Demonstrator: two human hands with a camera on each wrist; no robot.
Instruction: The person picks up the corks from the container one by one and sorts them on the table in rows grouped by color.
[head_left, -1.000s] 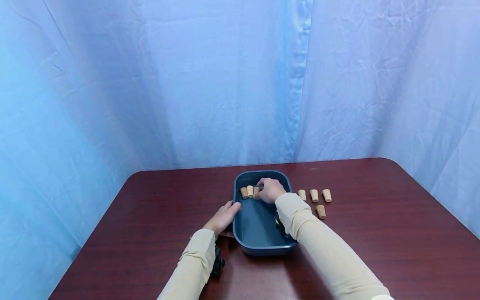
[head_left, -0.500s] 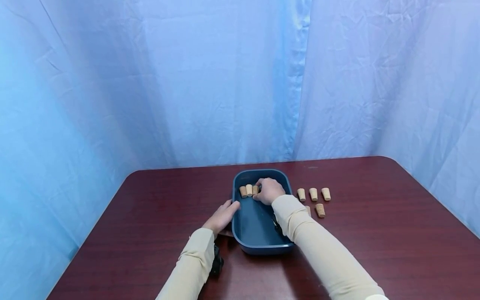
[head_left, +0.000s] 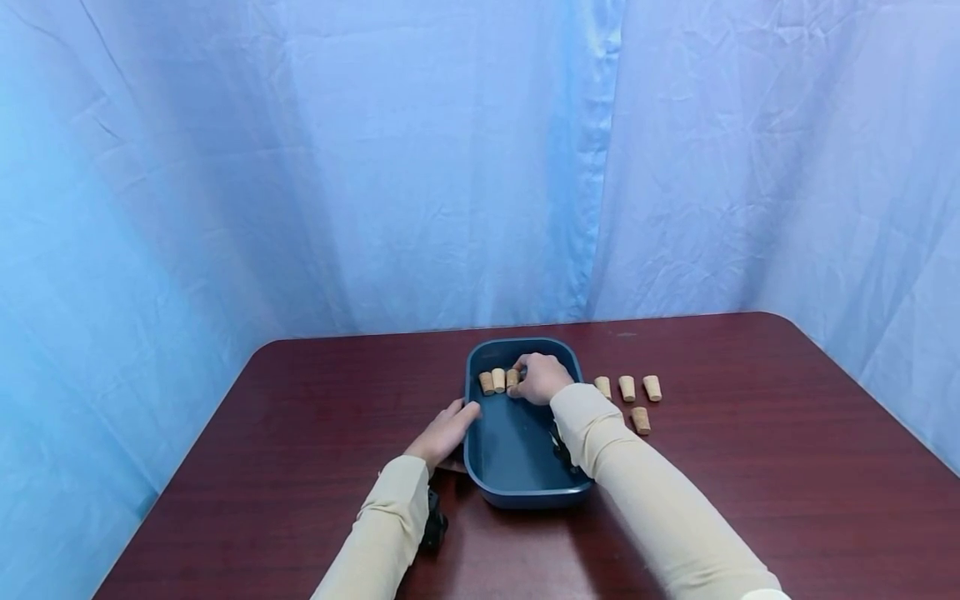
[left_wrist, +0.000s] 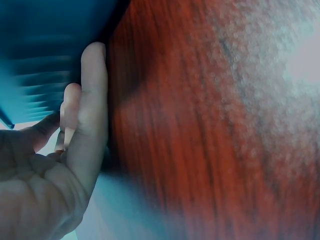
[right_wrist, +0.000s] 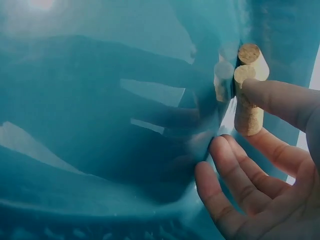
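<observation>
Inside the dark blue bin, my right hand pinches a cork stopper between thumb and index finger, near the far end. To its left, a darker cork stopper and a paler cork stopper stand side by side. In the right wrist view, the thumb overlaps the held stopper's upper part, the index finger lies at its lower end, and the other fingers spread loosely. My left hand rests against the bin's left side, its fingers extended along the ribbed outer wall.
On the reddish-brown table, right of the bin, lie several more cork stoppers, with another stopper nearer. The right sleeve crosses over the bin's right rim. Pale blue curtains hang behind the table.
My right hand has shifted slightly right and away with the pinched stopper in the last half second, leaving a small gap beside the paler one. The left hand stays against the bin.
</observation>
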